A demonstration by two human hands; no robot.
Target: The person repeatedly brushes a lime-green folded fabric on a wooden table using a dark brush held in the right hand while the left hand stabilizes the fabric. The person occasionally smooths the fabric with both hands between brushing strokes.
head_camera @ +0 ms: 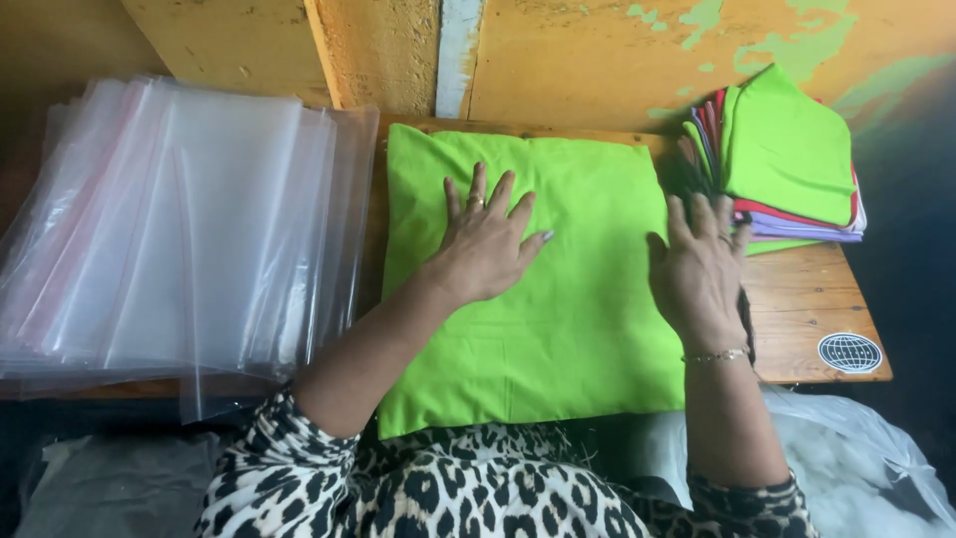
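Item one: green cushion cover, bright lime, square, lying flat on the wooden surface directly in front of me, its near edge hanging just over the surface's front edge toward my lap.

Item two: my left hand, open, fingers spread, palm pressed flat on the upper middle of the cover. A ring shows on one finger.

Item three: my right hand, also open and flat, resting on the cover's right edge, fingers pointing away from me. A thin bracelet circles the wrist.

Item four: stack of clear plastic bags, fanned loosely, to the left of the cover, overlapping the surface's left end and touching or just beside the cover's left edge.

Item five: pile of folded fabric, at the far right corner, topmost piece the same lime green, with red, white and lilac layers showing beneath. It sits just beside my right fingertips.

Item six: round dark sticker on the surface's near right corner.

Item seven: my leopard-print sleeves, both forearms.

Item eight: yellow wall behind, paint flaking.
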